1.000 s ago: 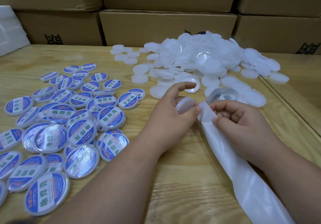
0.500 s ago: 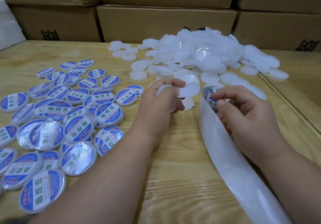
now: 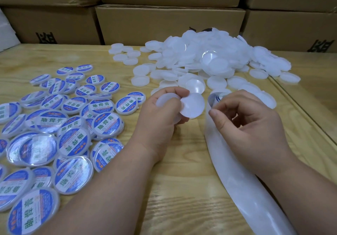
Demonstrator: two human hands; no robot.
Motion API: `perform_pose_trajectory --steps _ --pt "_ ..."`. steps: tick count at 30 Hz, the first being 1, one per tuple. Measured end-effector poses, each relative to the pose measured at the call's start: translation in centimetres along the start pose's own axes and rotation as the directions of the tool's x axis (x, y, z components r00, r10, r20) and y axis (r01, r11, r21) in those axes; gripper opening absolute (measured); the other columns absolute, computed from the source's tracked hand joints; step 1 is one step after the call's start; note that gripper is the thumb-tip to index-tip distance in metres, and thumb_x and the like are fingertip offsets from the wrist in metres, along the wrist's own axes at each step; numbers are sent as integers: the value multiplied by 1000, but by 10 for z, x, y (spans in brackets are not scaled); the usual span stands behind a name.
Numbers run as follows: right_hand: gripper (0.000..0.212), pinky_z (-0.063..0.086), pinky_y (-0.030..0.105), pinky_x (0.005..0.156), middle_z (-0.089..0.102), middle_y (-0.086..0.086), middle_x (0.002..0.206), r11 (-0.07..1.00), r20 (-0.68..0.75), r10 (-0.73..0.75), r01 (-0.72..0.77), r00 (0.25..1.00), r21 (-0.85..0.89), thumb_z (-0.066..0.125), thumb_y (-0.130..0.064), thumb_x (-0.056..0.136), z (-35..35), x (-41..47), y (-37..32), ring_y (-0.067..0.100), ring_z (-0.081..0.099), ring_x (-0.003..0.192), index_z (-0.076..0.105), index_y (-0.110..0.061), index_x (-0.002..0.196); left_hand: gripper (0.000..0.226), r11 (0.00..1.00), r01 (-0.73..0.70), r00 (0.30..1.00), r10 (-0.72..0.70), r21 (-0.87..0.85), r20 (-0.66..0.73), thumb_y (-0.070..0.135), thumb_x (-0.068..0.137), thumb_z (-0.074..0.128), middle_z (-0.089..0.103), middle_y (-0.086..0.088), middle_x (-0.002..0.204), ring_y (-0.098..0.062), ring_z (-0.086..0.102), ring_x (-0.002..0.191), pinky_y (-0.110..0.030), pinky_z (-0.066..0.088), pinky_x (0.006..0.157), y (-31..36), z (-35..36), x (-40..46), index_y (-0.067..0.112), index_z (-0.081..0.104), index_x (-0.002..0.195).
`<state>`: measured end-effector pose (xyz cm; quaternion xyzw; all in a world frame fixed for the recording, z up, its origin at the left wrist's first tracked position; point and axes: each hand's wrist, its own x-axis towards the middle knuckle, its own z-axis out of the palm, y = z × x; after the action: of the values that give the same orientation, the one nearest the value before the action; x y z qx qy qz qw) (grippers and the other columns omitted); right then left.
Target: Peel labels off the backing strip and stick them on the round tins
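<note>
Stacked cardboard boxes (image 3: 169,24) wall off the back of a pale wooden table (image 3: 182,189), at least five of them in view, two with black printing near the bottom corners; a white slab (image 3: 5,32) pokes in at the far left edge. Across the left half of the table lie the labelled tins (image 3: 73,143), roughly forty flat round ones with blue, white and green stickers, overlapping in a loose spread. Toward the back and right sits a heap of plain white tins (image 3: 209,61), far too many and too piled up to count exactly, with about eight strays (image 3: 125,54) lying flat just left of the heap. The left hand (image 3: 160,118) is curled around two blank white tins (image 3: 192,105), thumb and fingers gripping them just above the table near the middle. A long white backing strip (image 3: 242,189) runs from the bottom right corner up to the hands, where its far end curls over. The right hand (image 3: 249,125) rests on that strip with fingers bent, thumb and forefinger pinching at a label (image 3: 218,98) with a blue edge on the curled end; how far the label is lifted is hard to tell.
</note>
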<state>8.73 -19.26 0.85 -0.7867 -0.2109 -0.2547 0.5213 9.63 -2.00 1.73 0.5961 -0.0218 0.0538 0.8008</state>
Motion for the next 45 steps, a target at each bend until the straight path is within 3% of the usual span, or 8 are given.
perform_pose_trajectory --steps 5,12,16,23,26,32,40,45 --pt "33 48 25 63 61 -8 94 995 15 -78 79 997 -67 75 -13 84 0 0 0 20 58 76 69 -33 108 30 996 -20 999 17 90 33 14 69 53 68 8 71 -12 57 61 -22 48 55 -4 2 1 32 77 73" --pt "15 46 25 61 63 -2 86 995 -18 -77 76 997 -64 72 -13 86 1 1 -1 16 58 73 75 -26 90 26 999 3 992 -8 43 127 24 79 52 64 -3 68 -19 54 56 -27 43 55 -1 2 -1 23 77 81" --pt "18 45 15 62 65 -11 85 999 -65 -31 29 997 -24 70 -14 87 2 1 -6 10 60 76 68 -32 85 39 986 59 989 -37 -153 143 33 83 37 66 -14 73 -22 45 44 -18 25 41 2 -3 0 21 59 112" --pt "15 45 33 76 60 3 81 969 14 141 -141 990 202 68 -27 83 -5 0 -1 26 56 80 66 -15 74 34 999 19 987 -14 -31 159 30 106 34 72 -3 83 -23 50 49 -17 25 39 1 2 -4 29 67 98" --pt "10 44 22 82 59 -2 92 953 48 197 -202 979 226 69 -25 81 -3 1 -6 18 58 90 68 -23 71 33 998 54 976 -50 -16 213 39 93 40 67 -5 78 -22 48 48 -16 31 39 1 3 -4 30 70 98" --pt "13 36 3 85 58 -15 118 951 43 301 -303 953 62 66 -33 77 1 2 -9 12 50 126 70 -31 66 36 996 67 946 -84 65 312 20 61 49 67 -6 79 -21 50 48 -16 32 39 1 6 -2 31 70 88" --pt "15 35 16 98 60 -21 116 956 53 291 -292 955 22 70 -36 77 2 2 -11 9 50 130 73 -46 67 31 995 21 953 -48 93 300 9 76 47 69 -12 96 -18 51 50 -15 38 42 4 11 -8 23 66 95" --pt "36 36 9 95 62 -20 116 959 70 283 -284 957 8 77 -18 87 1 1 -10 11 49 131 73 -46 66 37 994 11 949 -45 110 311 -8 93 37 71 6 79 -12 52 49 -13 38 43 5 10 -9 19 62 99"
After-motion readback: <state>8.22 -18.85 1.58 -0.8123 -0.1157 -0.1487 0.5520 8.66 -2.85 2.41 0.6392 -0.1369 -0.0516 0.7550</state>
